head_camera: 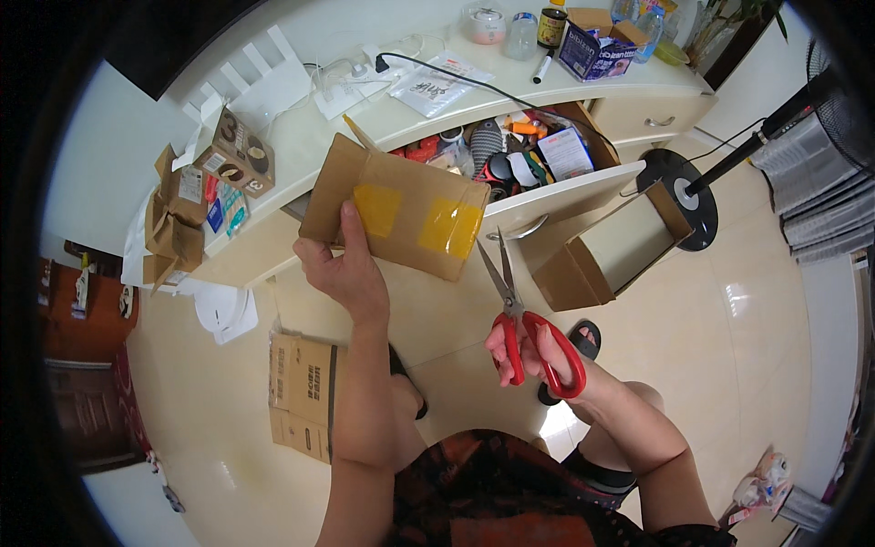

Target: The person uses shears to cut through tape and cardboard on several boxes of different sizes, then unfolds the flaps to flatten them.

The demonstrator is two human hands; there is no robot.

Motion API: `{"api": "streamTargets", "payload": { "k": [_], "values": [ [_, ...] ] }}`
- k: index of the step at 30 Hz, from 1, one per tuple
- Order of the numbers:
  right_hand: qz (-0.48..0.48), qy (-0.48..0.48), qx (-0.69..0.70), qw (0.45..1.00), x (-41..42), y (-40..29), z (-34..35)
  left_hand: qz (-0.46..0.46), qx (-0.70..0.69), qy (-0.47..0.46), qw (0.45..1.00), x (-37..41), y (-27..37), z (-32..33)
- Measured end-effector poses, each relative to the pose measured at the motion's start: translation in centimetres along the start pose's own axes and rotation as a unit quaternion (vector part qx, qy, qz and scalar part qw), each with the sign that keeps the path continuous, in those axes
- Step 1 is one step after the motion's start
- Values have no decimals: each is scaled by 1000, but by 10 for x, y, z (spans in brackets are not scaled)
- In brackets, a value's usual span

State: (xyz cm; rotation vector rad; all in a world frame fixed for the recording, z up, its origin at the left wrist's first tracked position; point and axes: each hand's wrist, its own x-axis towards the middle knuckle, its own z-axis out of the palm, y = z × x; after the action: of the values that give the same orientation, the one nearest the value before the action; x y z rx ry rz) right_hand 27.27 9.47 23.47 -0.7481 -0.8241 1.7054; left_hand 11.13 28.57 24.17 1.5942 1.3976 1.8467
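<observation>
My left hand [352, 273] grips a piece of brown cardboard [410, 208] by its left part, thumb on the near face and the other fingers hidden behind. The cardboard has a folded side panel and two patches of yellow tape [448, 225]. Held up in my right hand [536, 352] is a pair of scissors [509, 301] with red handles. Their blades are slightly parted and point up toward the cardboard's right edge; whether they touch it I cannot tell. An open cardboard box [588, 273] sits on the floor beyond the scissors, to the right.
A drawer [567, 184] full of small items stands pulled out from the white cabinet [294, 184]. A black cable [472, 83] hangs across it. A fan base [683, 198] stands at right. A flattened carton [304, 396] lies left on the floor, near a white plastic piece [222, 311].
</observation>
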Motion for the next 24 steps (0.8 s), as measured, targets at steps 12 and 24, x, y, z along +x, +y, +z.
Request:
{"api": "streamTargets", "payload": {
  "k": [12,24],
  "values": [
    [70,12,34,997,-10,-4,10,31,-9,14,999,-4,-3,6],
    [118,59,62,989,-27,-9,16,84,32,0,996,-12,-2,6]
  ]
}}
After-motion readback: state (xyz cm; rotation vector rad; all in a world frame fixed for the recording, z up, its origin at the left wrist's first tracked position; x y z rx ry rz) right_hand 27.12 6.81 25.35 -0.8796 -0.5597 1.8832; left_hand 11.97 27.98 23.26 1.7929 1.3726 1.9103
